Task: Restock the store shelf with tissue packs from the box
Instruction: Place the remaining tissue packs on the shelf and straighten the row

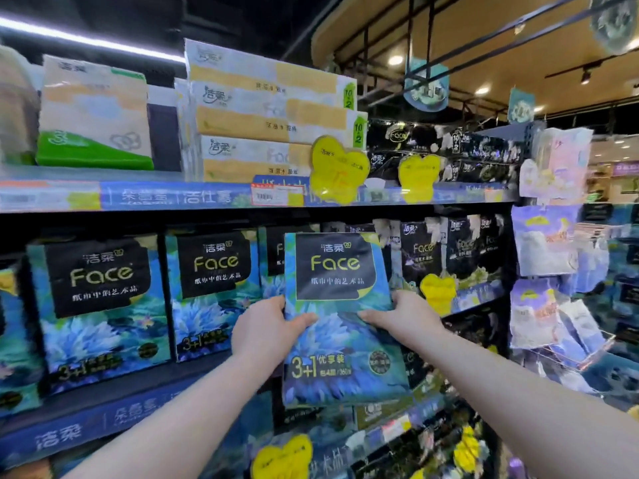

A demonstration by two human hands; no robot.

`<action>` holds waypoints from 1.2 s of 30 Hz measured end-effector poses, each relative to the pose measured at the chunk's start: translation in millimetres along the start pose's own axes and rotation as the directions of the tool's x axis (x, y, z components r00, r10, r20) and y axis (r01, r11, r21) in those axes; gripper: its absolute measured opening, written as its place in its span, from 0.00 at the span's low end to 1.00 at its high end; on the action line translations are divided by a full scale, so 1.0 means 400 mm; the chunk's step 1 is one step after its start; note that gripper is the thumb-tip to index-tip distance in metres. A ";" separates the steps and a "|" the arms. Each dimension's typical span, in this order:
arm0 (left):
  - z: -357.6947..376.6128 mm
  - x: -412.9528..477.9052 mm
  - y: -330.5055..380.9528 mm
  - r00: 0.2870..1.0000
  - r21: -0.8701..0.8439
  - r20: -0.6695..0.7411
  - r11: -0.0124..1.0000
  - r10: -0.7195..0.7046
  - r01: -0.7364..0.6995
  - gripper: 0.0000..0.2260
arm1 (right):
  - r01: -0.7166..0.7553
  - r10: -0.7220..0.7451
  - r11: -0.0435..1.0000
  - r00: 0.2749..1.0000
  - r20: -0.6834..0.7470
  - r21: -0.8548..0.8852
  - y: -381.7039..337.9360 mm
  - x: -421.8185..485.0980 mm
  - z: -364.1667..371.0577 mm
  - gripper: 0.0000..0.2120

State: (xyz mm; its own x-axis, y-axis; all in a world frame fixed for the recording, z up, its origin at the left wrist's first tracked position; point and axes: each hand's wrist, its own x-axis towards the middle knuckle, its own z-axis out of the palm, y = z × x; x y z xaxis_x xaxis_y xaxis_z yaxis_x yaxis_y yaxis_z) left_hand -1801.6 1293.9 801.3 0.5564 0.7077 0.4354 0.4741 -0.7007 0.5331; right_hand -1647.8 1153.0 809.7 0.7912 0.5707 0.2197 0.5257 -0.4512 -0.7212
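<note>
— As I look on from my desk, where is the tissue pack [335,271]?
— I see it upright before the middle shelf [103,423], beside matching packs [212,292]. The left hand [266,326] and right hand [404,318] grip its sides, thumbs across the front.

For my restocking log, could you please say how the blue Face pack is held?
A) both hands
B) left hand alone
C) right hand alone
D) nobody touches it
A: the left hand and right hand each grip a side of the blue Face pack.
</note>
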 end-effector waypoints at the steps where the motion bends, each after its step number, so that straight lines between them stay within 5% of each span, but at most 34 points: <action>1: 0.009 0.014 0.014 1.000 0.002 -0.007 1.000 -0.029 0.029 0.21 | 0.023 -0.023 1.000 1.000 0.017 0.007 0.007 0.034 -0.006 0.21; 14: 0.064 0.131 0.034 0.971 0.047 -0.108 0.975 -0.212 0.218 0.15 | 0.172 -0.195 0.975 0.967 0.166 0.144 -0.001 0.268 0.030 0.15; 18: 0.069 0.172 0.009 0.967 0.156 -0.164 0.963 -0.195 0.221 0.30 | 0.184 -0.206 0.971 0.968 0.147 0.150 -0.009 0.304 0.060 0.12; 24: 0.098 0.207 -0.018 0.958 0.049 -0.249 0.987 -0.139 0.156 0.34 | 0.233 -0.249 0.950 0.967 0.054 0.208 -0.005 0.351 0.105 0.15; 36: 0.214 0.259 -0.049 0.896 -0.275 -0.321 0.936 -0.307 0.222 0.34 | 0.303 -0.347 0.865 0.937 0.040 0.400 0.038 0.424 0.190 0.18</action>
State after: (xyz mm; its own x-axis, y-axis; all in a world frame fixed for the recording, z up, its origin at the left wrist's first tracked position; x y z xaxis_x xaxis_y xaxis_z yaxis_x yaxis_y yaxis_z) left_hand -1694.9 1373.2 773.8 0.1343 0.8782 0.4590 0.3799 -0.4734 0.7947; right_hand -1529.3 1295.1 785.9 0.5463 0.7190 0.4296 0.5693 0.0575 -0.8201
